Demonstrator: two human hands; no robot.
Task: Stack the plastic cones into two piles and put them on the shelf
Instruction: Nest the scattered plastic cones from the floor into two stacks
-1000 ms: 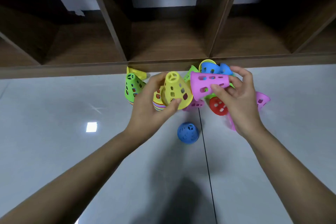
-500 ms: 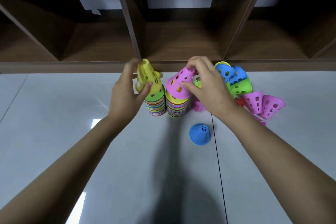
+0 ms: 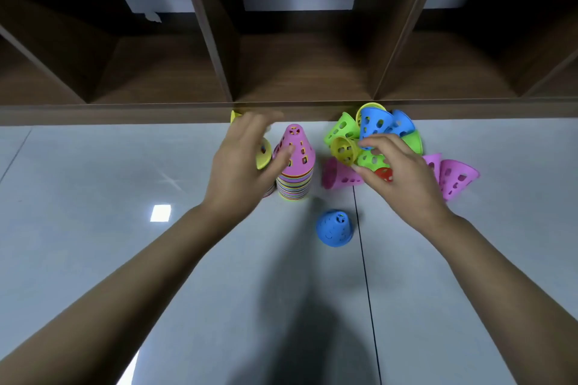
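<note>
The left hand (image 3: 240, 166) arches over the left pile's yellow top cone (image 3: 263, 157), fingers blurred (grip unclear), beside the pink-topped pile (image 3: 295, 166). The right hand (image 3: 403, 172), fingers curled, pinches a loose yellow cone (image 3: 344, 150) near the shelf (image 3: 300, 109).

The grey tiled floor (image 3: 93, 259) runs up to the foot of a wooden shelf (image 3: 300, 109) beyond both hands. Just right of the left hand (image 3: 244, 166) a pink-topped stack (image 3: 294, 166) stands upright, and a blue cone (image 3: 334, 228) stands alone, nearer the person, between the two wrists. Loose cones lie tumbled round the right hand (image 3: 397, 172): a heap (image 3: 375, 125) just beyond it, a yellow cone (image 3: 344, 150) between its thumb and forefinger, two pink cones (image 3: 456, 176) to its right.
</note>
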